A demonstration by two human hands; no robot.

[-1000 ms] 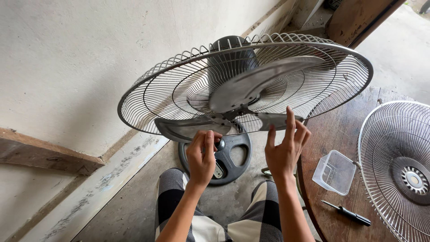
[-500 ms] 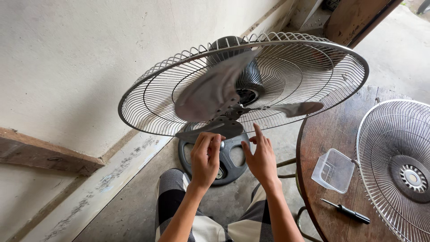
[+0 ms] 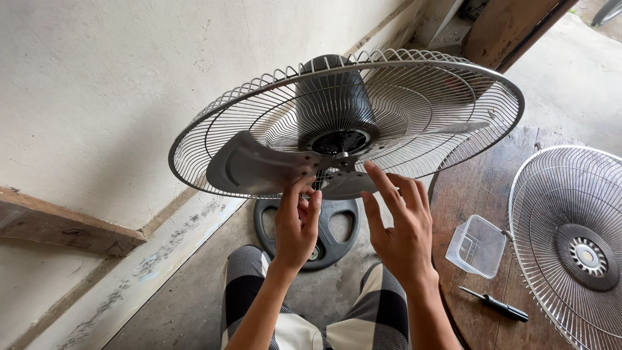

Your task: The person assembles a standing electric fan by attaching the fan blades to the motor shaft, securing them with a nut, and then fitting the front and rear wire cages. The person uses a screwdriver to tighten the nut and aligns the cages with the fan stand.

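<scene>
Two sets of fingers (image 3: 304,194) just below the fan blade (image 3: 259,170) hub.

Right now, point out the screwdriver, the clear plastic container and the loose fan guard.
screwdriver (image 3: 504,309): head view, on its black handle.
clear plastic container (image 3: 476,247): head view, on its near side wall.
loose fan guard (image 3: 586,256): head view, on its dark centre hub.

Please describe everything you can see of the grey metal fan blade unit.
The grey metal fan blade unit has dull, curved blades joined at a small hub. It sits in front of the black motor, inside the tilted rear wire guard. The left hand holds its hub; the right hand touches a blade from below.
</scene>
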